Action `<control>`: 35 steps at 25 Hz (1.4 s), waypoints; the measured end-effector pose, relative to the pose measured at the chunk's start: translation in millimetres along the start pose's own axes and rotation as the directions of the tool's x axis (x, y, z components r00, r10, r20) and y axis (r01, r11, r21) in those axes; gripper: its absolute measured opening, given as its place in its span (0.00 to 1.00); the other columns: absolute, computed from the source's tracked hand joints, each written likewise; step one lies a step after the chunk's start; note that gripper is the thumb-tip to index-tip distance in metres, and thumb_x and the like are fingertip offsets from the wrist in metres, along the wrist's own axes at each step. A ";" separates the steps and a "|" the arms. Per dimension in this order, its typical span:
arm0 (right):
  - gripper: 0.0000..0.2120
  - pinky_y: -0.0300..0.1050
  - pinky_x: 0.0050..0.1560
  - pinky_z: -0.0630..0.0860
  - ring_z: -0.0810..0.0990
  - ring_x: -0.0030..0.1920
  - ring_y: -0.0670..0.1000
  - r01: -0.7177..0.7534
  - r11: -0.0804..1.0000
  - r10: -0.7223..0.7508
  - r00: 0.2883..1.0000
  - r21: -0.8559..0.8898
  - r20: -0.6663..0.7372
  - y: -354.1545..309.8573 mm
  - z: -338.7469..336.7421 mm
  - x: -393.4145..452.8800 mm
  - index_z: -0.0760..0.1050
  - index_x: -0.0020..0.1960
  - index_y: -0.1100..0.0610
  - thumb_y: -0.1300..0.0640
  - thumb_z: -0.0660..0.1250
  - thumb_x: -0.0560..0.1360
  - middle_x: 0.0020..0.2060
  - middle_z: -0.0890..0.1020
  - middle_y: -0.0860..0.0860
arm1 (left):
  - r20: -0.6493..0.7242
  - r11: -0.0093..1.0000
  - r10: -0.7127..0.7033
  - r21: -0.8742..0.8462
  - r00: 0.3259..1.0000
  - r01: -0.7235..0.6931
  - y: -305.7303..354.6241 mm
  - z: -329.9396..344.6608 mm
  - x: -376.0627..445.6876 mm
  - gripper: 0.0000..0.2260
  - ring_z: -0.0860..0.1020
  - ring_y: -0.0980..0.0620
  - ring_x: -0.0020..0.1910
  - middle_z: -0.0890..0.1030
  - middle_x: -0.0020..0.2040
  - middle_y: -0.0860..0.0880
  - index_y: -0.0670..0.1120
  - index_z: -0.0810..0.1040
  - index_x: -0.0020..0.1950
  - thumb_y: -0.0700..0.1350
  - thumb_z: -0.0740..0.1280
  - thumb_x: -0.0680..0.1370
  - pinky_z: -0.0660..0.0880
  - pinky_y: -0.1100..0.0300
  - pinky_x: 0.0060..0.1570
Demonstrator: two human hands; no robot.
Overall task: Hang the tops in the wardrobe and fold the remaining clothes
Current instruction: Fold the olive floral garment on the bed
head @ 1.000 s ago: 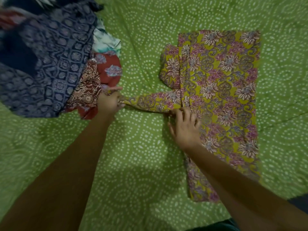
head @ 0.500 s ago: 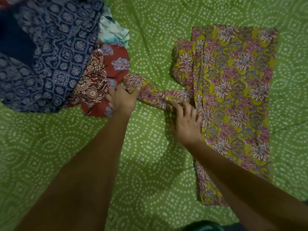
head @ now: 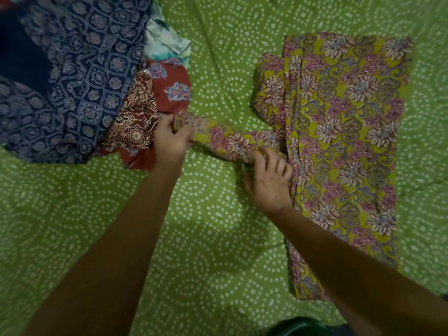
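Note:
A yellow garment with pink and white flowers (head: 346, 132) lies flat on the green bedsheet (head: 213, 238), folded lengthwise into a long panel. One sleeve (head: 232, 140) sticks out to the left. My left hand (head: 171, 139) grips the cuff end of that sleeve. My right hand (head: 268, 177) rests with curled fingers where the sleeve meets the body of the garment; whether it pinches the cloth is unclear. A second sleeve (head: 269, 88) lies folded against the panel's left edge.
A heap of other clothes fills the upper left: a navy patterned cloth (head: 80, 69), a rust-red printed piece (head: 155, 110) and a pale blue-white one (head: 164, 42). A dark object (head: 300, 327) shows at the bottom edge.
My left hand has drawn the sleeve cuff up and out to the left, stretching the sleeve. My right hand's fingers have lifted and curled at the sleeve base. The camera has shifted slightly.

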State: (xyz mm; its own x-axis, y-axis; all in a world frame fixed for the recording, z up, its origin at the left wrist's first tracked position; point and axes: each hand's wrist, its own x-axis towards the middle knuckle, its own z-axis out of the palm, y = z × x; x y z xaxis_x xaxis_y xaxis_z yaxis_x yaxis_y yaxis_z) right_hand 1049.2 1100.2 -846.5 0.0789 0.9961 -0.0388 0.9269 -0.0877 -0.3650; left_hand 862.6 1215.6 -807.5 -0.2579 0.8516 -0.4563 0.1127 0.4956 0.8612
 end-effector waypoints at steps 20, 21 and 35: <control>0.35 0.53 0.44 0.72 0.63 0.47 0.55 0.108 0.986 -0.124 0.984 -0.127 -0.126 -10.2 9.6 10.3 0.62 0.65 0.52 0.62 0.74 0.62 0.58 0.63 0.55 | 0.054 0.881 0.442 0.162 0.895 -0.445 3.0 -18.6 -20.3 0.24 0.59 0.48 0.25 0.61 0.24 0.45 0.38 0.62 0.28 0.48 0.66 0.79 0.59 0.52 0.26; 0.34 0.52 0.42 0.72 0.62 0.46 0.55 0.119 0.984 -0.137 0.980 -0.132 -0.143 -10.5 9.7 11.7 0.63 0.64 0.52 0.65 0.72 0.62 0.57 0.63 0.55 | 0.055 0.882 0.447 0.140 0.893 -0.450 4.0 -19.5 -21.5 0.25 0.60 0.46 0.25 0.62 0.24 0.42 0.37 0.62 0.28 0.48 0.66 0.79 0.60 0.51 0.25; 0.21 0.50 0.44 0.69 0.65 0.47 0.54 0.137 0.975 -0.125 0.989 -0.174 0.078 -20.0 18.3 -20.2 0.68 0.62 0.54 0.67 0.61 0.71 0.53 0.73 0.55 | 0.451 0.821 0.029 0.498 0.892 -0.279 -44.5 -65.8 -30.1 0.31 0.78 0.58 0.56 0.79 0.57 0.55 0.48 0.69 0.67 0.46 0.78 0.67 0.72 0.59 0.61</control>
State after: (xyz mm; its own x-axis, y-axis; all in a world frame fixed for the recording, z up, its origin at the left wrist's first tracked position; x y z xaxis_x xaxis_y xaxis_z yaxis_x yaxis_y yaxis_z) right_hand 1022.4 1081.7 -855.5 -0.0666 0.9956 -0.0654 0.9786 0.0524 -0.1991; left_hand 802.2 1156.7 -817.4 0.2061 0.8509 -0.4832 0.6427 0.2546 0.7226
